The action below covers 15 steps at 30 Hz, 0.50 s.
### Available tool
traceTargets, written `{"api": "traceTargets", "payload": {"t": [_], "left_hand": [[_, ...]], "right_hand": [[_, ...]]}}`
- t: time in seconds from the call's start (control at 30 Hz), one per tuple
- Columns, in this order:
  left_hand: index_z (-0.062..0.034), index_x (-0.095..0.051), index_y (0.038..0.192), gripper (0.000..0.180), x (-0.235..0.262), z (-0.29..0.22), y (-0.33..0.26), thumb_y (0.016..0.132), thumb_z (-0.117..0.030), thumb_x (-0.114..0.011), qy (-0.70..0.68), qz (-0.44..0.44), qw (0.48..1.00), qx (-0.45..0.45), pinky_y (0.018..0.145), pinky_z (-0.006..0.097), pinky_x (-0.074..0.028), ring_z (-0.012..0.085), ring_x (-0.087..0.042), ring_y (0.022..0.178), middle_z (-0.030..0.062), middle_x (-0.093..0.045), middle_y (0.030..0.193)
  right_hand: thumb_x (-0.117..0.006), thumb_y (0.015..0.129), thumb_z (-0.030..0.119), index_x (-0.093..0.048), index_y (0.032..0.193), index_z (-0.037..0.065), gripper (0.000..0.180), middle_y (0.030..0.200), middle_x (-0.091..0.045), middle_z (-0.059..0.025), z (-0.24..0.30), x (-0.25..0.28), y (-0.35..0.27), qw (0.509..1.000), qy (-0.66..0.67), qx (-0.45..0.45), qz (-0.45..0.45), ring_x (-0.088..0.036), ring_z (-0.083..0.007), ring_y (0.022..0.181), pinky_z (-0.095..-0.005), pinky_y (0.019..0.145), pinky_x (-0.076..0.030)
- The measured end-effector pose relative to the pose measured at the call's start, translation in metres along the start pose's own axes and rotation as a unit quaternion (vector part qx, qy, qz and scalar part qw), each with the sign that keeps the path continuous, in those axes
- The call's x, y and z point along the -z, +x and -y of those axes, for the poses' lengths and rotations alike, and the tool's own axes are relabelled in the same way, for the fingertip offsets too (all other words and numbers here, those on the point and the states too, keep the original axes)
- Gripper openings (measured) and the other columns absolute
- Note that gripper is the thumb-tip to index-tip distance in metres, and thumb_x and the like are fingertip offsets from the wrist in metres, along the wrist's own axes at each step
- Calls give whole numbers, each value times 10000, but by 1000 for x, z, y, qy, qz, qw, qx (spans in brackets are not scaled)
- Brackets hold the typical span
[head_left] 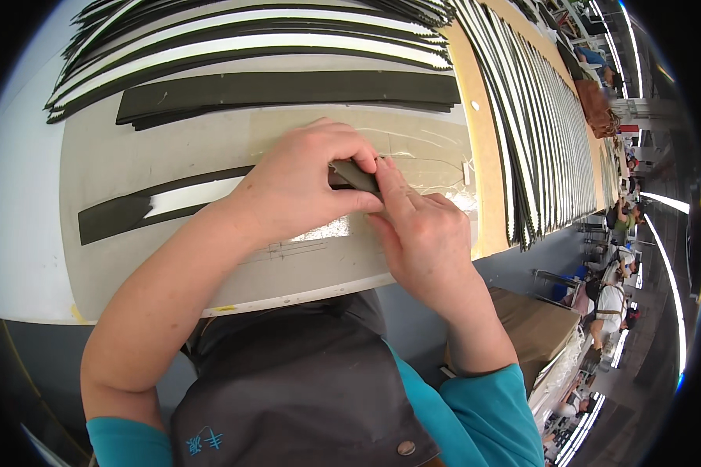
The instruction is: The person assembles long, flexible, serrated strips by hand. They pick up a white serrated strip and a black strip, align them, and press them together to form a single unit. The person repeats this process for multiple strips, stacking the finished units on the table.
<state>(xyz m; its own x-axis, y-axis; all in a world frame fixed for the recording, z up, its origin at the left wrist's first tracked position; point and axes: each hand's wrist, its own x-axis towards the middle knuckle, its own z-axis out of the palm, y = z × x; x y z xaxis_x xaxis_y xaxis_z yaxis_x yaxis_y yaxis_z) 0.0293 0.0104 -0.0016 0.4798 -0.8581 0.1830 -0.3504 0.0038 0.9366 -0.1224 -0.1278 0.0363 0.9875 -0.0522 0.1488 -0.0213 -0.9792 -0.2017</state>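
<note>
A black fabric strip (110,221) with a white band (199,194) along its middle lies on the grey board in front of me. My left hand (308,183) arches over the right part of the strip and hides some of it. Its thumb and forefinger pinch a dark, folded-up end (356,176) of fabric. From the other side my right hand (426,233) closes its fingers on the same end, its fingertips touching those of the left. Whether the end is one layer or several cannot be made out.
Behind the hands lies a stack of plain black strips (288,91). Black-and-white strips with jagged ends (249,50) are piled at the far side. More strips (533,132) hang over the table's right part. Pencil lines (292,248) mark the board (234,288). Other people sit farther right.
</note>
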Motion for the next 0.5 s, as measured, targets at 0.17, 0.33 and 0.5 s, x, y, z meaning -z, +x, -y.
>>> {"api": "traceTargets", "payload": {"t": [0.17,0.33,0.5], "left_hand": [[-21,-695,955,231,1,3,-2,746,-37,-793,-42,-12,999,28,869,346,-574,248,-644,1012,76,-702,1025],[-43,-721,1012,273,4,2,-1,750,-20,-792,44,14,999,-28,915,367,-548,255,-643,1067,73,-732,1119],[-45,-726,1018,275,4,-1,-2,751,-17,-785,55,19,998,-10,914,362,-545,254,-641,1063,72,-733,1128]], "right_hand": [[-771,810,108,-609,1347,7,569,1352,-638,-204,4,10,-2,997,21,-34,60,-727,-331,870,-407,807,-558],[-774,834,152,-647,1311,24,511,1410,-616,-148,-15,13,-14,997,61,6,36,-576,-325,1300,-493,1090,-399],[-777,850,203,-649,1319,22,519,1421,-613,-136,-23,13,-12,998,62,5,26,-461,-317,1430,-529,1165,-284]]}}
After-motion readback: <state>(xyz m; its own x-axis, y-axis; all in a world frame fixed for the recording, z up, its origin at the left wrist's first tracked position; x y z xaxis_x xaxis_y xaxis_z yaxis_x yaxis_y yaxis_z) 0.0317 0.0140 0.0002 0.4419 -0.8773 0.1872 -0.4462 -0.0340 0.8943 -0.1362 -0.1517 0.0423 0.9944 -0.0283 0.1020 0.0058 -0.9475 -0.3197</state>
